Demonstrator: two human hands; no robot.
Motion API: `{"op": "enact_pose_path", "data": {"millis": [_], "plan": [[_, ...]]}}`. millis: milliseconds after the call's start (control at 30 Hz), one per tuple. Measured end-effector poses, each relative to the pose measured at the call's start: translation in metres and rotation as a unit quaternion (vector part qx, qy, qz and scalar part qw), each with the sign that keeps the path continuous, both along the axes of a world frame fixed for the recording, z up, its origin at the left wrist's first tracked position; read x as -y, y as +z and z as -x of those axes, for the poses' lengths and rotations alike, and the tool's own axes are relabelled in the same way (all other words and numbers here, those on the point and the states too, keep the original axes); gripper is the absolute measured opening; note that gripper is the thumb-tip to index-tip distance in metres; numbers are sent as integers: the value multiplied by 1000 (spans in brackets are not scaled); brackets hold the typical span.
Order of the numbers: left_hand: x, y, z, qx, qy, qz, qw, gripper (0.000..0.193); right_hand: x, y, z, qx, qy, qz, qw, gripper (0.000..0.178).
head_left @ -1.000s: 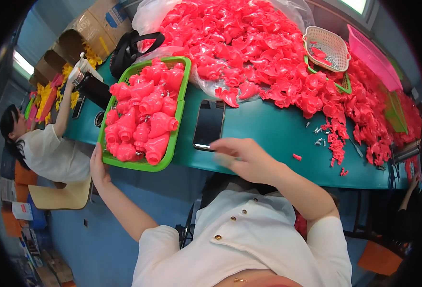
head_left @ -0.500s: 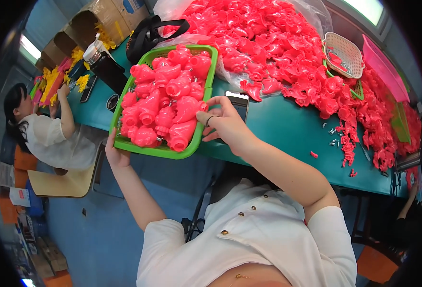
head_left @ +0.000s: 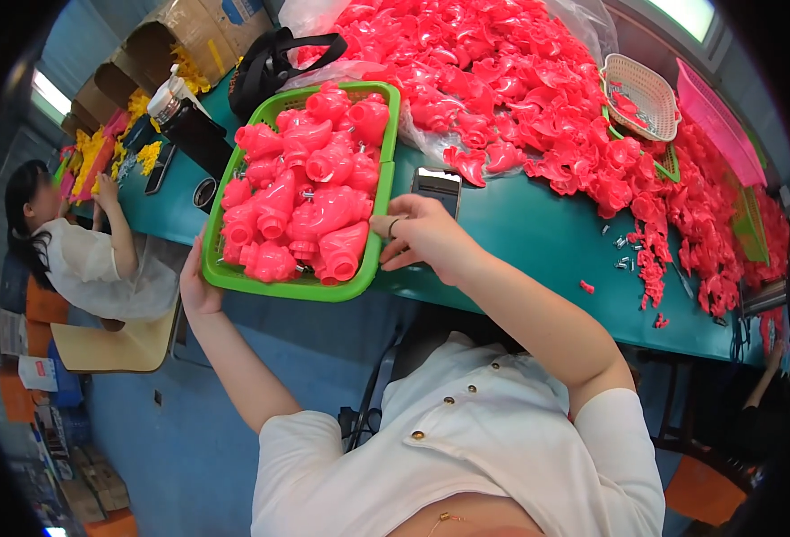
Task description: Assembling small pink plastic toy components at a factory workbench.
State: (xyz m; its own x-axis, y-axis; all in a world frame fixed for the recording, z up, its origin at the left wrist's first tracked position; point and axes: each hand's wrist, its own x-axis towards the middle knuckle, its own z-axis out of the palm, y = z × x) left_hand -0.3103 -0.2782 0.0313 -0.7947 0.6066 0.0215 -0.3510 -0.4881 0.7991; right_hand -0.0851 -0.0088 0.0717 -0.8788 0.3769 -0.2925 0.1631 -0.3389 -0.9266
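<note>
A green plastic basket (head_left: 359,286), heaped with glossy red-pink hollow plastic parts (head_left: 274,201), is tilted over the near table edge. Small metal pins stick out from among the parts. My left hand (head_left: 200,285) holds the basket's left near corner, its fingers partly hidden behind the wall. At the right side, my right hand (head_left: 420,237) grips the rim, thumb over the top edge and the other fingers bent outside it. A ring is on one finger of that hand.
A large pile of red-pink parts (head_left: 502,80) covers the green table (head_left: 502,242). Beside it are a beige basket (head_left: 643,94), small metal pieces (head_left: 626,255) and a phone (head_left: 438,190). A black bottle (head_left: 194,134) and a black bag (head_left: 274,67) stand left; another person (head_left: 82,255) sits beyond.
The basket has shifted slightly left with my left hand. My right fingers have moved from a red part to the rim, and that part now lies turned among the others.
</note>
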Motion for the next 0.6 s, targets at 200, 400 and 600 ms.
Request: {"op": "enact_pose_path", "data": {"millis": [200,400,600], "plan": [[9,-11,14,27,23,71,997,38,5,2,9,57,47,-117,990,35],[1,-21,8,51,11,17,999,41,11,7,15,89,45,-23,995,35],[1,-37,1,23,53,-71,996,50,20,-1,8,23,18,-14,999,33]]}}
